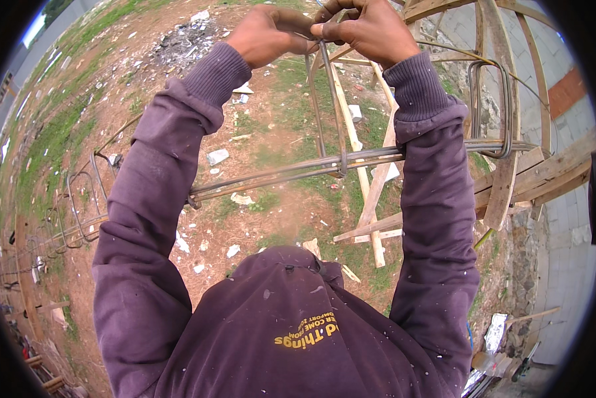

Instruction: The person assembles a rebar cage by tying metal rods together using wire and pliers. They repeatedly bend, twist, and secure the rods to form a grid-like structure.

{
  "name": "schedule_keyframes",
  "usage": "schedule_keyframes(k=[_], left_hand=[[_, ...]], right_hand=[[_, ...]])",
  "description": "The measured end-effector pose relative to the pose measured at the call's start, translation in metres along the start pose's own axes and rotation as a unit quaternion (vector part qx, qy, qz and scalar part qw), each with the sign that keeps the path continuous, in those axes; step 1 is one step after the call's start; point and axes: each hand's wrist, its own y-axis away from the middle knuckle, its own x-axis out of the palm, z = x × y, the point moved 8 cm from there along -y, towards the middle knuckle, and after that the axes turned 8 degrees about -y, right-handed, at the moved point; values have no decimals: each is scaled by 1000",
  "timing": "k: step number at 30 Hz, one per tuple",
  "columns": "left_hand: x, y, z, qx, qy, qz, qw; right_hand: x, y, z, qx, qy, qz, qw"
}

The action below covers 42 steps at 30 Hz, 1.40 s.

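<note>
Both hands are raised at the top edge of the view, fingertips meeting at the upper corner of a steel rebar stirrup [331, 86]. My left hand [271, 34] is closed in a pinch beside that corner; what lies between its fingers is hidden. My right hand [369, 32] is also pinched, thumb toward the left hand, with a short piece of thin wire [319, 3] showing by its fingers. The stirrup hangs upright around long horizontal rebar rods [271, 179], which pass in front of me behind both forearms.
More stirrups [82, 199] are spaced along the rods at left, and several hang together [507, 109] at right. Wooden props [377, 192] and a timber frame [503, 179] stand beside a grey block wall [573, 245]. Rubble and litter [217, 156] dot the grass and soil.
</note>
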Motion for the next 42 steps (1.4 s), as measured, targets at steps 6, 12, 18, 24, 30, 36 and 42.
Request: schedule_keyframes(k=[6, 12, 18, 24, 30, 36, 42], left_hand=[[1, 1, -3, 24, 36, -12, 999], [3, -1, -8, 16, -1, -17, 1000], [4, -3, -13, 40, -10, -45, 998], [11, 5, -11, 25, -40, -59, 997], [12, 13, -9, 13, -55, -54, 997], [15, 19, -18, 37, -54, -71, 995], [20, 27, -30, -14, -71, -118, 990]], right_hand=[[-11, -1, 6, -17, 78, -98, 992], [-16, -2, 19, -67, 124, -131, 981], [-17, -9, 22, -62, 106, -93, 988], [-12, -10, 28, -112, 66, 8, 992], [-7, -24, 7, -103, 110, 141, 978], [7, -58, -34, -30, 184, 156, 970], [12, -62, -48, 10, 234, 181, 955]])
